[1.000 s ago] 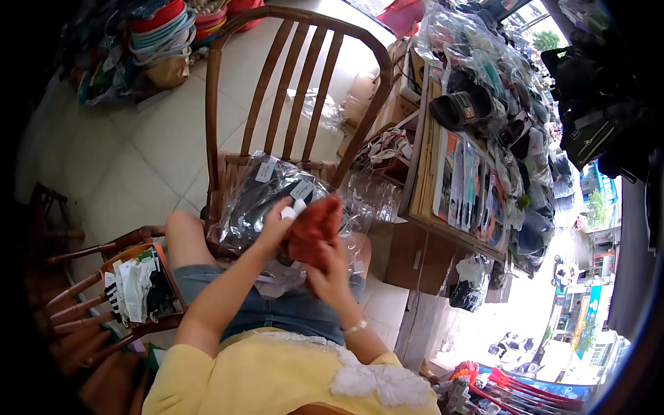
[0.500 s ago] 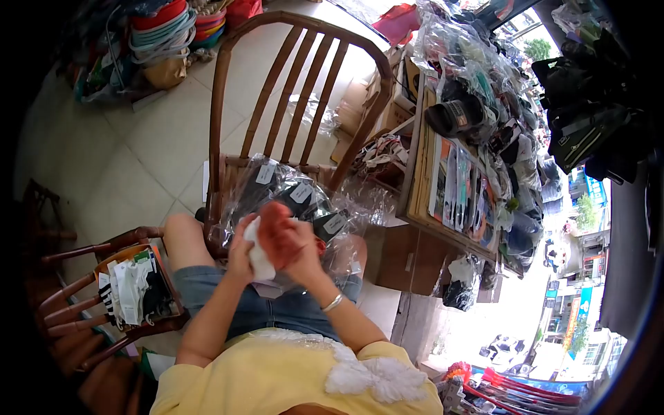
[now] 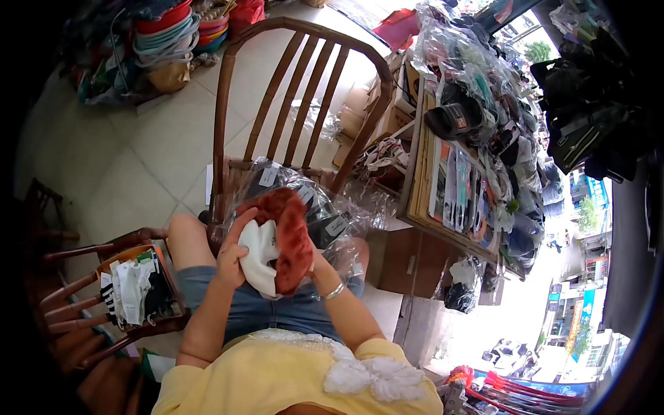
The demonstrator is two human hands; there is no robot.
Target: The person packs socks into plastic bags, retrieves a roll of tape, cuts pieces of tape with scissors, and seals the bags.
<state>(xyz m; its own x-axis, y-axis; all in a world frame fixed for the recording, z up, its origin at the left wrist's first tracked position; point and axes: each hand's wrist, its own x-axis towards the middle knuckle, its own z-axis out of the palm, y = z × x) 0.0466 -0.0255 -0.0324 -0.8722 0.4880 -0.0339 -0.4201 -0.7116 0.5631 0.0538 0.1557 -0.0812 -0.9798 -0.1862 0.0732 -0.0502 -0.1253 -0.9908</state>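
Two-handed work in the head view, centre of the frame: apparently opening out soft fabric above the lap (image 3: 259, 315). Clamped between thumb and fingers of the left hand (image 3: 232, 261), white fabric (image 3: 257, 257), smooth, curved, with a small dark mark. Just beside and partly around it, red fabric (image 3: 295, 245), fuzzy, bunched into a loose arch; cannot tell whether joined to the white. Right hand (image 3: 318, 265) against it, fingers hidden behind, so cannot tell whether closed. Calls for a light grip on both sides, judging by the limp folds. Beyond, glossy, crinkled clear bags (image 3: 330, 229) near the slatted chair (image 3: 220, 124).
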